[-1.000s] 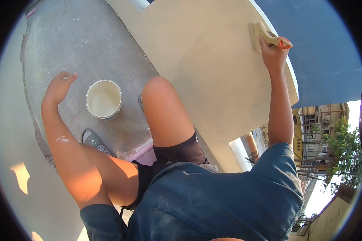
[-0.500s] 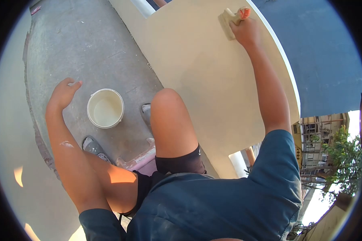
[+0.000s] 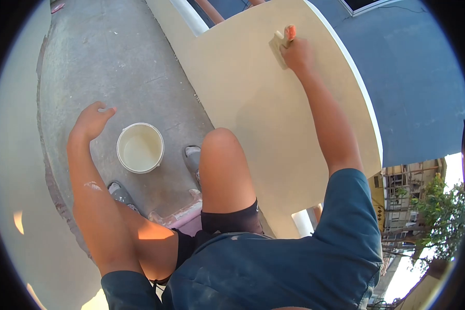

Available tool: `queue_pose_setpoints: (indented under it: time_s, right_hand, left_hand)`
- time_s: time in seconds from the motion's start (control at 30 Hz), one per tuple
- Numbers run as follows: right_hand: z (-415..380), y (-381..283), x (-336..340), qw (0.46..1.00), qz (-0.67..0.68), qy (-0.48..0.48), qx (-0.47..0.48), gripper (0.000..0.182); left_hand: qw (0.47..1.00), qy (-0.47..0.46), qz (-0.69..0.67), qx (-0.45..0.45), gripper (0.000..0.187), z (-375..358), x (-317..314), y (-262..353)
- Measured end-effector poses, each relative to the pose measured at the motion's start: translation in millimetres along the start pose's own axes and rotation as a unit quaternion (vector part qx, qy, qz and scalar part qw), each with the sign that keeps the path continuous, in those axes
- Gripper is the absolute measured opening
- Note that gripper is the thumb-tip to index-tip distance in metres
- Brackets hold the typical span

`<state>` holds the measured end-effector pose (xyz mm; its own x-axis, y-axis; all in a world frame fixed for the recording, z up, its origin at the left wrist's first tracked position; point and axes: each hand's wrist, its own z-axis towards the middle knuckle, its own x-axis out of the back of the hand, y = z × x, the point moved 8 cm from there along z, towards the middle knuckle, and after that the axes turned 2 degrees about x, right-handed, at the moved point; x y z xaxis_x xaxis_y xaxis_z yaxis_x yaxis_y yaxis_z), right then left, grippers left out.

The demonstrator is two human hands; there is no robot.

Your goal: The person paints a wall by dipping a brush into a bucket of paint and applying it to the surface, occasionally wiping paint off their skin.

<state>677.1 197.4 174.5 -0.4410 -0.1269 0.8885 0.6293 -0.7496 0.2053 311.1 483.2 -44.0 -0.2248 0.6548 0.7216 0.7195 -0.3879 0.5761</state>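
Note:
In my right hand (image 3: 298,53) is a wide, flat paintbrush (image 3: 279,50) with an orange patch at one end. My fingers are wrapped around it, and its pale head lies against the cream wall (image 3: 243,67), near the top edge. My left hand (image 3: 91,122) hangs in the air over the grey floor, loosely curled with the thumb apart from the fingers and nothing in it. Just right of it, a white bucket (image 3: 141,170) stands on the floor between my feet. A pale liquid fills part of it.
Under me is a pink, paint-stained seat (image 3: 188,219). Grey sandals are on my feet, on the concrete floor (image 3: 124,62). A pale wall (image 3: 15,155) rises at the left. Beyond the cream wall's white edge is a blue-grey surface (image 3: 413,77), with a tree (image 3: 439,217) at lower right.
My right hand has moved left and slightly down in view with the paintbrush along the cream wall. The whole view has shifted a little, and my left hand keeps its pose.

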Motion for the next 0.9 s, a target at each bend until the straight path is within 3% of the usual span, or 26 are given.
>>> queue_pose_setpoints:
  time_s: [0.13,0.2,0.27,0.37,0.47,0.53,0.63,0.7,0.8,0.9]
  right_hand:
    - [48,32,114,0.991,-0.042,0.123,0.016,0.034]
    - [38,18,133,0.993,-0.024,0.116,0.013,0.032]
    - [37,11,120,0.994,0.001,0.111,0.006,0.029]
    - [22,10,58,0.997,-0.079,0.027,0.0,0.039]
    - [37,44,95,0.996,-0.043,0.075,0.013,0.038]
    - [32,44,129,0.994,-0.048,0.095,0.024,0.036]
    - [8,31,150,0.988,0.053,0.142,0.04,0.035]
    - [-11,24,97,0.996,0.036,0.073,0.045,0.034]
    - [-45,18,30,0.997,-0.009,-0.073,-0.023,0.03]
    - [-33,54,90,0.998,-0.017,0.054,0.0,0.027]
  left_hand:
    - [1.0,0.004,-0.003,-0.007,0.065,8,0,-10]
    - [1.0,0.008,-0.012,-0.003,0.065,1,3,-8]
    - [1.0,0.016,-0.013,0.003,0.065,-2,8,-13]
    - [1.0,0.016,-0.014,0.0,0.065,0,9,-13]
    - [1.0,0.029,0.007,-0.007,0.065,0,6,-17]
    - [1.0,0.014,-0.022,0.001,0.065,-2,6,-13]
    - [1.0,0.015,-0.011,-0.004,0.064,-1,6,-15]
    - [1.0,0.016,-0.012,-0.005,0.064,-3,7,-13]
    - [1.0,0.015,-0.001,-0.022,0.064,-2,1,-7]
    - [0.999,0.015,-0.009,-0.03,0.064,2,0,-2]
